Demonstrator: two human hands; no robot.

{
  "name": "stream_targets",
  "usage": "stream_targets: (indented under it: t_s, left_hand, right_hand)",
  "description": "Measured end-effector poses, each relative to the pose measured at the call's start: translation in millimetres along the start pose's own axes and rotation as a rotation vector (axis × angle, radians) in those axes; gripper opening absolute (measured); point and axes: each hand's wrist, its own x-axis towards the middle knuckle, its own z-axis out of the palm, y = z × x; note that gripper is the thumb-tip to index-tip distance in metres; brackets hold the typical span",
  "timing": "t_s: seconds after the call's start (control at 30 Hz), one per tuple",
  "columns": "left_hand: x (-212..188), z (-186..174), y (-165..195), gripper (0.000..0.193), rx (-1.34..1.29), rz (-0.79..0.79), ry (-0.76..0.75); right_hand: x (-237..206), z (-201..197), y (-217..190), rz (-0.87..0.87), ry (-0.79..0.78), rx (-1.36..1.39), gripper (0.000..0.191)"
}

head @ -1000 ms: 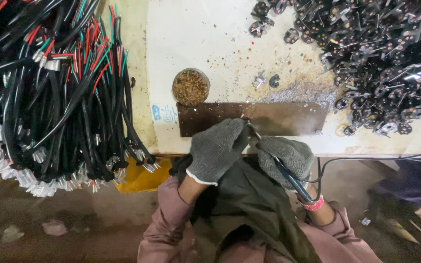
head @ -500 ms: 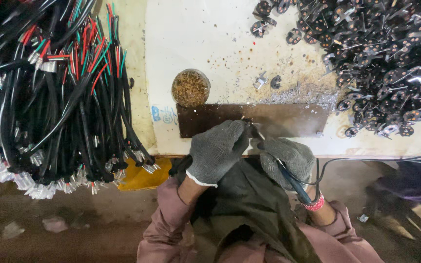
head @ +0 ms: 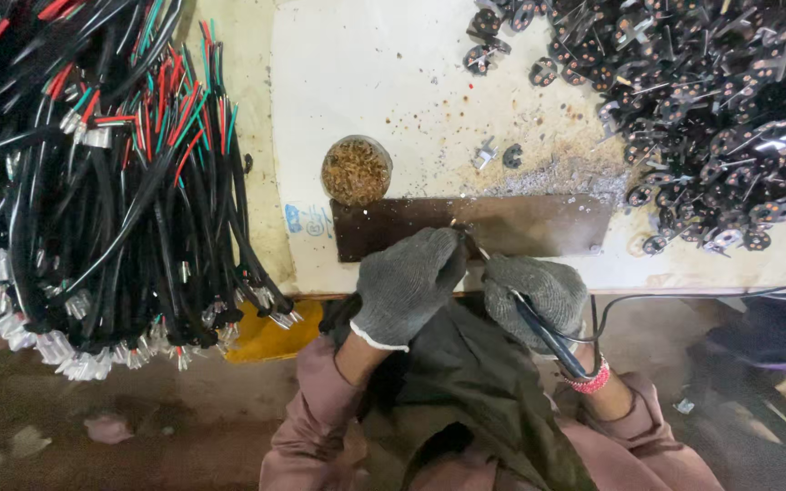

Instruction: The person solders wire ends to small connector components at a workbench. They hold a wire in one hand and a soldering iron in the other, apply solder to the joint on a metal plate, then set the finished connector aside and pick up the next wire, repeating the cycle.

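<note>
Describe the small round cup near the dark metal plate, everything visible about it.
The cup is small and round, seen from straight above. It is filled to the rim with brownish-gold bits, too fine to identify. It stands upright on the pale worktop, just beyond the dark plate's left end. Neither gloved hand touches it; the left hand is nearest.

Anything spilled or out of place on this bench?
Yes: fine metallic debris is scattered over the white table above the dark metal plate, and two small parts lie apart from the black connector pile.
</note>
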Motion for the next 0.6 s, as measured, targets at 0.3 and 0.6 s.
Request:
stream_targets:
  t_s: [0.3, 0.6]
  left_hand:
    - [0, 1, -1, 0.011, 0.040, -0.010, -0.045]
    - [-11, -3, -6, 0.012, 0.024, 0.004, -0.010]
  right_hand:
    - [20, -4, -10, 0.046, -0.005, -0.058, 0.024]
    - [22, -33, -35, 0.174, 0.310, 0.062, 0.020]
